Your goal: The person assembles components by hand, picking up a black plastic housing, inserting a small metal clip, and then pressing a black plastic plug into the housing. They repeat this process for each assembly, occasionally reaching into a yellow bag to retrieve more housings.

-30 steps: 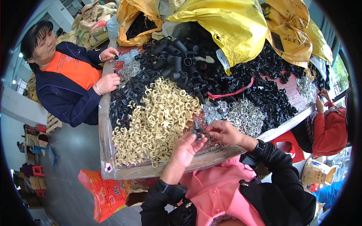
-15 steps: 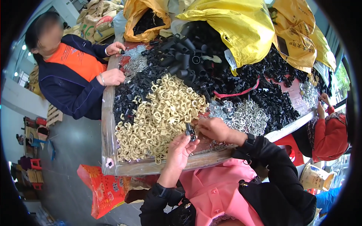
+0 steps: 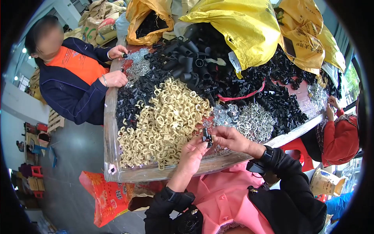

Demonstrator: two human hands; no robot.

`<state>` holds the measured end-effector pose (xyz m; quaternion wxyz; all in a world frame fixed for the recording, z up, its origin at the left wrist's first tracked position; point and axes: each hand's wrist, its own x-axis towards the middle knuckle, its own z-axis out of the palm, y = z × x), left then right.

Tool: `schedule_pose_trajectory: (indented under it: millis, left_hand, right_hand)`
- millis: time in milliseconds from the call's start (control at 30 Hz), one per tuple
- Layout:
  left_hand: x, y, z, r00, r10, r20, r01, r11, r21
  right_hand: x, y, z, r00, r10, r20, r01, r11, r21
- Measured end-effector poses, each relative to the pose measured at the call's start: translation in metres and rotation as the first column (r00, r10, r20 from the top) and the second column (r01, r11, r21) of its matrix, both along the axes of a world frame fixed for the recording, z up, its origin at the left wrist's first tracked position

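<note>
Your left hand (image 3: pixel 193 154) pinches the small black fitting (image 3: pixel 207 136) above the bench (image 3: pixel 148 175), right of the beige clips (image 3: pixel 163 121). Your right hand (image 3: pixel 232 139) bunches its fingertips alongside; whether they grip anything, you can't tell. Probably light, stiff, slick plastic: hold its lower end.

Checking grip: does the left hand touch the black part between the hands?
Touching: in the head view the left hand pinches the black part low down.

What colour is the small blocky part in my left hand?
The small blocky part in your left hand is black, seen best in the head view.
</note>
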<state>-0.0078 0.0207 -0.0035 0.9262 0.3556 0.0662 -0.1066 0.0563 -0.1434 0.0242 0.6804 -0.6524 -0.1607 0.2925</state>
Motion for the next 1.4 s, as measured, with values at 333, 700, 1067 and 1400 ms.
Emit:
schedule_pose_trajectory:
  millis: [333, 700, 1067, 1400]
  left_hand:
    - [0.001, -0.004, 0.011, 0.986, -0.099, -0.135, 0.099, 0.995, -0.006]
    - [-0.003, -0.006, 0.01, 0.969, -0.182, -0.17, 0.167, 0.981, -0.095]
    - [0.01, -0.003, -0.003, 0.983, -0.082, -0.167, 0.117, 0.969, 0.216]
    - [0.033, -0.01, -0.004, 0.995, -0.08, -0.058, 0.098, 0.869, 0.485]
  right_hand:
    - [0.001, -0.024, 0.024, 0.99, 0.104, 0.1, -0.1, 0.994, -0.051]
    - [-0.004, -0.014, 0.017, 0.968, 0.146, 0.206, -0.15, 0.989, 0.006]
    - [0.037, -0.043, -0.007, 0.768, 0.036, 0.639, 0.301, 0.861, -0.41]
    - [0.061, -0.046, -0.042, 0.671, 0.16, 0.724, 0.397, 0.747, -0.533]
